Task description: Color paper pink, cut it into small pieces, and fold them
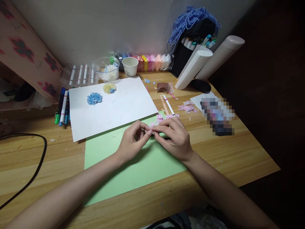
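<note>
Small pink paper scrap [152, 128], between fingertips, over green sheet [133, 171]

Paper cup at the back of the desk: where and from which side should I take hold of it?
Probably grip the paper cup around its side wall, just below the rim, coming from the front. It stands upright, with the plastic bowl close on one side and clay packets on the other; the front looks free.
</note>
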### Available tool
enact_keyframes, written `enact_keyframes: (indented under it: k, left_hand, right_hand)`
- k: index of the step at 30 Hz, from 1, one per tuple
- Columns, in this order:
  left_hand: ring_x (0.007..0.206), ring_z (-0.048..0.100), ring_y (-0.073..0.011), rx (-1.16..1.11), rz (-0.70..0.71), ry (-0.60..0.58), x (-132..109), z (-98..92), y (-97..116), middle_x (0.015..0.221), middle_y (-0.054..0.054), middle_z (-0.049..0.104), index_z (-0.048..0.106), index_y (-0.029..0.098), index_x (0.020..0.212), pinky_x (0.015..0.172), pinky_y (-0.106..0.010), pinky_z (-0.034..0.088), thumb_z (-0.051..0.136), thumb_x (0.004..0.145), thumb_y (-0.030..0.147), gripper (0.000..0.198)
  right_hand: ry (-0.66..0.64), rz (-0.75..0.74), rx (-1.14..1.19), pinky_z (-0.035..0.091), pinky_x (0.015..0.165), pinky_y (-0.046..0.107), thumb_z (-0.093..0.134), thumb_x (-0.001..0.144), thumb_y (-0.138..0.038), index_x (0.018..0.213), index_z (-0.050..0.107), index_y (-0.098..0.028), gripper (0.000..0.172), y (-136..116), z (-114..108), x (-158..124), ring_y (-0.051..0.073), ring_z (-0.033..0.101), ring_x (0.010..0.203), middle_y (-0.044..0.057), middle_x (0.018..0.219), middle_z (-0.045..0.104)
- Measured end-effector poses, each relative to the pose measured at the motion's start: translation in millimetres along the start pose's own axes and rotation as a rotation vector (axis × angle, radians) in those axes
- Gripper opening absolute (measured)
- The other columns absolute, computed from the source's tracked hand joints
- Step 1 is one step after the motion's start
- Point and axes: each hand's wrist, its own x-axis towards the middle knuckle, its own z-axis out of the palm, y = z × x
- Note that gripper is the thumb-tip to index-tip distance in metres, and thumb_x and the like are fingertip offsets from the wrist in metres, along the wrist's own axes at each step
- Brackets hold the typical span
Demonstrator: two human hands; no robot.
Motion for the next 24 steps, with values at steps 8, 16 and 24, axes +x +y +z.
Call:
enact_keyframes:
  k: [8, 16, 24]
  left_hand:
    - [0.059, 0.045, -0.0094, -0.134, -0.086, 0.013, 2.2, -2.2, -5.8, 0.074, -0.001, 0.056, 0.057, 0.017, 0.085, 0.054, -0.022, 0.037, 0.056, 0.089, 0.036, 0.020]
    - [0.058, 0.044, -0.0095, -0.159, -0.088, 0.011, 3.4, -2.2, -6.2, 0.072, 0.000, 0.056, 0.058, 0.017, 0.085, 0.053, -0.022, 0.036, 0.057, 0.087, 0.036, 0.020]
    - [0.056, 0.043, -0.0095, -0.149, -0.102, 0.017, 2.8, -1.5, -5.8, 0.069, 0.000, 0.055, 0.058, 0.017, 0.084, 0.052, -0.022, 0.035, 0.059, 0.085, 0.039, 0.022]
  right_hand:
    - [0.010, 0.006, 0.071, 0.046, 0.072, 0.035, 0.063, 0.081, -0.012, 0.098, 0.071, -0.021, 0.021, -2.8, 1.1, 3.4, 0.019, 0.056, 0.076, 0.006, 0.080, 0.066]
    - [-0.018, 0.222, 0.305, 0.047, 0.074, 0.035, 0.063, 0.083, -0.017, 0.093, 0.072, -0.025, 0.015, -4.0, 1.8, 2.5, 0.018, 0.059, 0.078, 0.003, 0.082, 0.066]
    - [-0.038, 0.323, 0.382, 0.048, 0.072, 0.033, 0.064, 0.083, -0.019, 0.091, 0.072, -0.026, 0.014, -5.0, 2.9, 2.3, 0.018, 0.059, 0.078, 0.003, 0.081, 0.065]
